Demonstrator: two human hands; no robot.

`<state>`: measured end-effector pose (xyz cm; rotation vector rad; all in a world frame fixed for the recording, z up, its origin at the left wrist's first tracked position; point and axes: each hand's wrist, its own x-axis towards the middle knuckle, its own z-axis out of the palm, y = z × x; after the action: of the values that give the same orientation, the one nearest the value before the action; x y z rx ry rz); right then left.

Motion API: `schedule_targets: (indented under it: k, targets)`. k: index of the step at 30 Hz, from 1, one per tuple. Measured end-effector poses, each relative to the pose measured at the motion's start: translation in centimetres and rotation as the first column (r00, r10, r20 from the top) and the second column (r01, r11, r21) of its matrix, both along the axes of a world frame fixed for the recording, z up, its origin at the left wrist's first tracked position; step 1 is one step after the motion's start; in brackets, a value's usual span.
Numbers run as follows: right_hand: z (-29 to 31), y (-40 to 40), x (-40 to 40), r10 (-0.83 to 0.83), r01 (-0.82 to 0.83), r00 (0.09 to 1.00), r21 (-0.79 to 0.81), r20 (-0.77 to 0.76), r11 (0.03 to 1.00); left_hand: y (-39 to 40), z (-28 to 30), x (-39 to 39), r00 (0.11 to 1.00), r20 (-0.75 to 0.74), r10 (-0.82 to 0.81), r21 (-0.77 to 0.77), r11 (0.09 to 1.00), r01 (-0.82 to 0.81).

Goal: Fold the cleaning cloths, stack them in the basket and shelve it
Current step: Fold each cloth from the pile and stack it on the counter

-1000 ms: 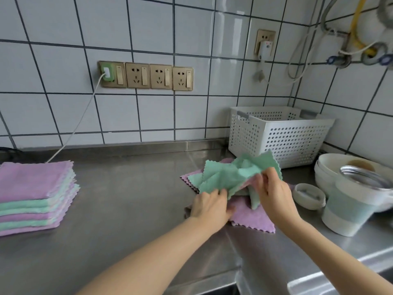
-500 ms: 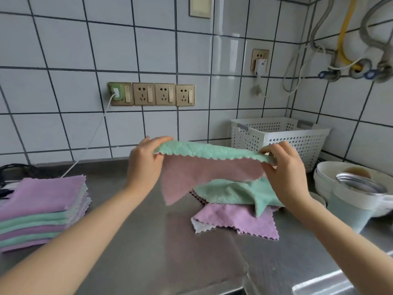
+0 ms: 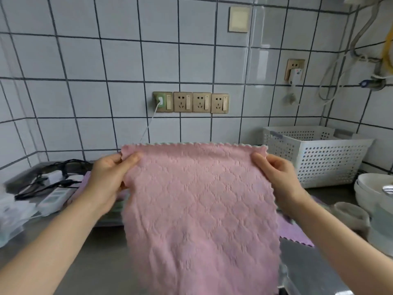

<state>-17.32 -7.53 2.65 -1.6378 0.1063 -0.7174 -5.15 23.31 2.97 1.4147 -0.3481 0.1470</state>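
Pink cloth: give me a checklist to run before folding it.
1. Left hand pinches a top corner of the pink cloth: ok.
2. Right hand pinches the other top corner: ok.
3. Cloth hangs spread, no bunching: ok.
4. Top edge level: ok.
5. Bare counter under the cloth to lay it on: cannot tell, hidden.
6. White basket upright on the counter: ok.

A second ago both hands were down among the loose cloths on the surface (image 3: 102,248), working at a crumpled green one. Since then the left hand (image 3: 106,184) and right hand (image 3: 278,177) have risen and spread apart, each now pinching a top corner of the pink cloth (image 3: 200,220). The cloth, half bunched half a second ago, now hangs open and flat, pink side toward the camera.
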Motion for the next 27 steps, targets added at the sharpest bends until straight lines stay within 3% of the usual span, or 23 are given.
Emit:
schedule_targets:
  k: [3,5,7,9,11,13,16,17,19,21,23,25,27]
  targets:
    - [-3.6,0.1,2.2,-0.084,0.045,0.984,-0.242,-0.154,0.969,1.4,-3.7,2.5,0.993,-0.020,0.121,0.333,0.937,-0.107]
    - [-6.3,-0.4,3.4,-0.174,0.051,0.958,-0.461,-0.230,0.886,2.1,-6.3,3.7,0.992,-0.051,0.112,0.542,0.838,-0.066]
    - [-8.4,-0.6,4.4,-0.229,0.022,0.926,-0.561,-0.301,0.827,2.6,-8.5,4.6,0.991,-0.086,0.099,0.676,0.737,-0.015]
    - [-9.5,-0.6,5.5,-0.198,-0.052,0.887,-0.516,-0.417,0.855,2.6,-9.9,5.6,0.992,-0.075,0.099,0.730,0.683,-0.012]
    - [-10.0,-0.4,6.9,-0.149,-0.067,0.852,-0.387,-0.502,0.919,2.0,-10.5,6.8,0.987,-0.063,0.149,0.722,0.690,-0.057]
    - [-9.9,-0.1,8.7,-0.097,-0.012,0.856,-0.208,-0.508,0.978,0.9,-10.7,8.2,0.976,-0.042,0.212,0.705,0.699,-0.121]
    - [-9.9,0.1,11.3,-0.047,0.065,0.879,0.021,-0.475,0.998,-0.9,-10.6,9.7,0.960,0.109,0.257,0.719,0.647,-0.255]
    - [-9.9,0.4,11.9,-0.061,0.074,0.885,0.010,-0.462,0.997,-1.4,-10.6,9.8,0.956,0.144,0.255,0.710,0.646,-0.279]
    - [-10.7,1.1,12.1,-0.135,0.048,0.878,-0.197,-0.459,0.979,-2.2,-11.1,9.0,0.962,0.191,0.196,0.765,0.584,-0.271]
    - [-11.9,2.0,10.8,-0.206,-0.029,0.866,-0.456,-0.456,0.889,-2.6,-12.5,7.0,0.977,0.201,0.064,0.846,0.492,-0.206]
    - [-13.1,3.1,8.8,-0.185,-0.145,0.888,-0.637,-0.421,0.757,-2.8,-13.6,4.4,0.972,0.200,-0.126,0.874,0.472,-0.119]
    - [-14.1,4.2,6.6,-0.072,-0.218,0.947,-0.794,-0.312,0.567,-2.6,-14.6,1.6,0.942,0.136,-0.306,0.901,0.433,0.010]
    - [-14.9,5.1,4.5,0.068,-0.247,0.968,-0.885,-0.240,0.395,-2.4,-15.0,-0.6,0.901,0.079,-0.427,0.943,0.326,0.072]
